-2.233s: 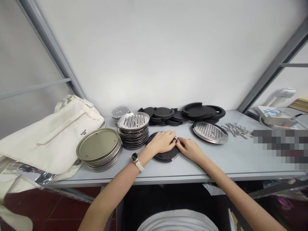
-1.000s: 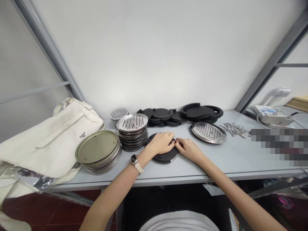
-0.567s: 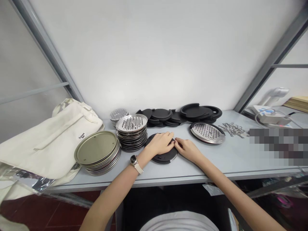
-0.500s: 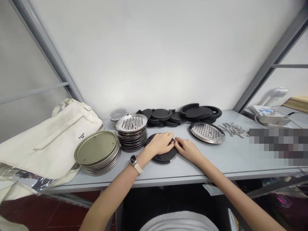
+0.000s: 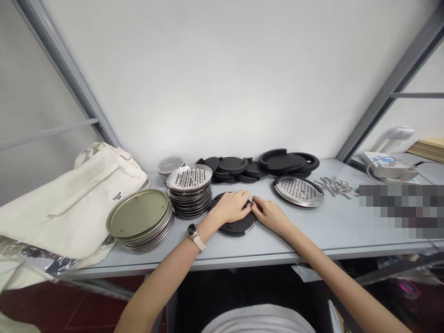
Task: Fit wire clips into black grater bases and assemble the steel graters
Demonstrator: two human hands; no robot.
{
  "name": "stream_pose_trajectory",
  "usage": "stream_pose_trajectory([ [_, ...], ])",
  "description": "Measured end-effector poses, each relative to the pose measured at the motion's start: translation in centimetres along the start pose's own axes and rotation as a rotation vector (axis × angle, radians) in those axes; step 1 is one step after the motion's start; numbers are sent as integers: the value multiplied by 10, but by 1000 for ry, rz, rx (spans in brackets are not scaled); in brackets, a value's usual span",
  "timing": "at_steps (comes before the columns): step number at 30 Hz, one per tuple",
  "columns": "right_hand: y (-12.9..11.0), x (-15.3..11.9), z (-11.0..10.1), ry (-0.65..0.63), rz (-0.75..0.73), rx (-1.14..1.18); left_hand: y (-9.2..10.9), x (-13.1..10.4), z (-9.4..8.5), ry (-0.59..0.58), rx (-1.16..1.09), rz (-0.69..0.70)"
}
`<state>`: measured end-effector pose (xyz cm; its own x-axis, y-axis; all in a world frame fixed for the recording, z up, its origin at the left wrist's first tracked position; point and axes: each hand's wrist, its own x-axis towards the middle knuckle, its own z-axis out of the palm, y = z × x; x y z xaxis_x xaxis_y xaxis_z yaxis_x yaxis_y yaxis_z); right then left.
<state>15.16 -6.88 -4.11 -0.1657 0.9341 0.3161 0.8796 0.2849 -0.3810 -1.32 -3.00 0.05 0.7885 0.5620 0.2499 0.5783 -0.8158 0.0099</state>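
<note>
A round black disc (image 5: 236,227) with a thin metal rim lies flat on the table in front of me. My left hand (image 5: 233,206) rests on top of it, fingers together and pointing right. At the disc's right edge my right hand (image 5: 266,212) is pinched, and what its fingertips hold is too small to make out. Left of the disc stands a stack of metal grater plates (image 5: 190,179). Farther left is a stack of olive-green round plates (image 5: 138,215). A grater plate in a black holder (image 5: 299,191) lies to the right, beside a pile of small metal clips (image 5: 336,186).
Black round holders (image 5: 233,165) are piled along the wall, with small grater discs (image 5: 170,165) at their left. A cream bag (image 5: 76,203) covers the table's left end. White devices with cables (image 5: 391,169) stand at the far right, near a blurred patch.
</note>
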Motion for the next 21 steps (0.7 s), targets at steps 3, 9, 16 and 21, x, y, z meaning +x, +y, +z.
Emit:
stream_pose_trajectory([
  [3,-1,0,-2,-2,6,6,0,0,0,5,-2,2],
  [9,-4,0,-4,-9,11,8,0,-1,1,-7,-18,-4],
  [16,-4,-1,-4,-18,0,27,1,-2,-1,-22,-24,-10],
  [21,-4,-1,-4,-24,-3,26,1,-2,0,-1,-18,-3],
])
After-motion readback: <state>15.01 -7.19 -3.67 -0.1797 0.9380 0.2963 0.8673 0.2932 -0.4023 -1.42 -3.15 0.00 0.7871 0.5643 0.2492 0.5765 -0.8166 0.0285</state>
